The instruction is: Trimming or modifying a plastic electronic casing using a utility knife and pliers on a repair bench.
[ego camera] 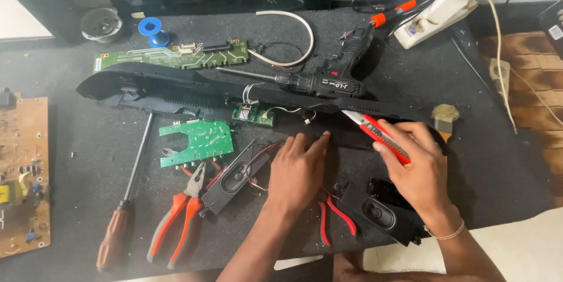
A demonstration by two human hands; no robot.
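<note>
While the right hand point(413, 161) grips a red utility knife point(375, 132) with its blade out, the left hand point(296, 170) presses flat on the long black plastic strip point(234, 97).
The blade points toward the left fingers point(316, 141); a slip could cut them, or nick the thin wires point(258, 106) beside the small green board point(196, 141) on the cluttered counter point(70, 135).

Red utility knife point(381, 136); green circuit board point(198, 142); orange-handled pliers point(179, 223); blue solder spool point(153, 28); black drill point(328, 79).
</note>
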